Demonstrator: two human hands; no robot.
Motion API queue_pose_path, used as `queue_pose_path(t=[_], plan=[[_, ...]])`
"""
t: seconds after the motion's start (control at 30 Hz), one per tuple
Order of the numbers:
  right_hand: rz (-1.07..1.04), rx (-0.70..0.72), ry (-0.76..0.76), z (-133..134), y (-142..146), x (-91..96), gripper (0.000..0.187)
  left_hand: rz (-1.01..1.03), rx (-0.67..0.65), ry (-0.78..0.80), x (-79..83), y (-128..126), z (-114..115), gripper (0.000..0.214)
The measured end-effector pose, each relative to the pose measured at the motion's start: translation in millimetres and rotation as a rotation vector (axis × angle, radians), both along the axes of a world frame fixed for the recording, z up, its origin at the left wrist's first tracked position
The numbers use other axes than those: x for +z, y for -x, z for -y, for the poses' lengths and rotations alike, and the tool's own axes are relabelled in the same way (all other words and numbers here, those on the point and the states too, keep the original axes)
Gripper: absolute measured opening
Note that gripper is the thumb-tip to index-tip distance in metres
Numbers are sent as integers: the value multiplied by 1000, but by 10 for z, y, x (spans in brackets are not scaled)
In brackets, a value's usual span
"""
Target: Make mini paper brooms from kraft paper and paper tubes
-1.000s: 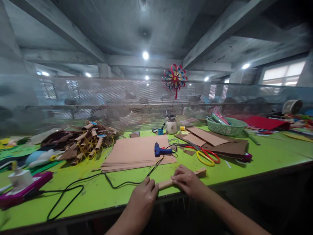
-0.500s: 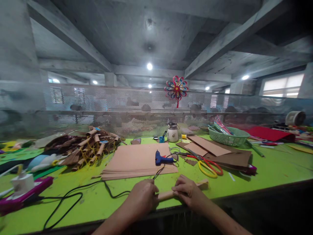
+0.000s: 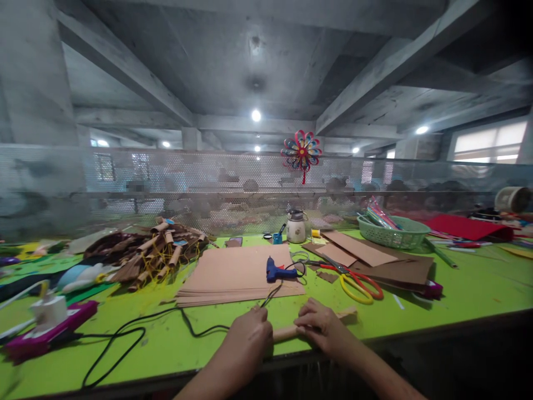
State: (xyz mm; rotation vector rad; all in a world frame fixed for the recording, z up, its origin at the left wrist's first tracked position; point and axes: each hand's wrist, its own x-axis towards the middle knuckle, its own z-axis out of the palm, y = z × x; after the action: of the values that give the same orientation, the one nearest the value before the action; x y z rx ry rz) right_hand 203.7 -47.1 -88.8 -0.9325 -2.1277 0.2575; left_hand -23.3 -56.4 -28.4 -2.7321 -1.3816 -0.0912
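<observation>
A narrow rolled strip of brown paper (image 3: 285, 334) lies at the table's near edge, between my two hands. My left hand (image 3: 251, 338) is closed on its left end, which the fingers hide. Further along it, my right hand (image 3: 318, 325) grips the roll with bent fingers, and a flatter end sticks out past that hand. Just beyond the hands, a blue glue gun (image 3: 281, 270) rests on a stack of brown paper sheets (image 3: 233, 272). Scissors with red and yellow handles (image 3: 358, 286) lie to its right.
A black cord (image 3: 141, 318) loops over the green table on the left, near a purple power strip (image 3: 52, 332). Behind it are bundled brown paper rolls (image 3: 160, 250) with yellow string. At the back stand a jug (image 3: 296, 229) and a green basket (image 3: 393, 233).
The view has shifted slightly, so the table things appear a little further right. My left hand has turned a little on the paper roll; my right hand keeps nearly the same hold.
</observation>
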Motion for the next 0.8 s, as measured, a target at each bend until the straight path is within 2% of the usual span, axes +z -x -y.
queue_pose_path(t=[0.23,0.5,0.8], plan=[[20,-11,2,26,5,8,19,10,-53,-14,-74,27,-72,16],[27,-9,24,26,9,19,18,-1,-32,-24,-60,9,-18,16],[44,-29,65,21,14,50,24,53,-91,-23,-94,37,-88,14]])
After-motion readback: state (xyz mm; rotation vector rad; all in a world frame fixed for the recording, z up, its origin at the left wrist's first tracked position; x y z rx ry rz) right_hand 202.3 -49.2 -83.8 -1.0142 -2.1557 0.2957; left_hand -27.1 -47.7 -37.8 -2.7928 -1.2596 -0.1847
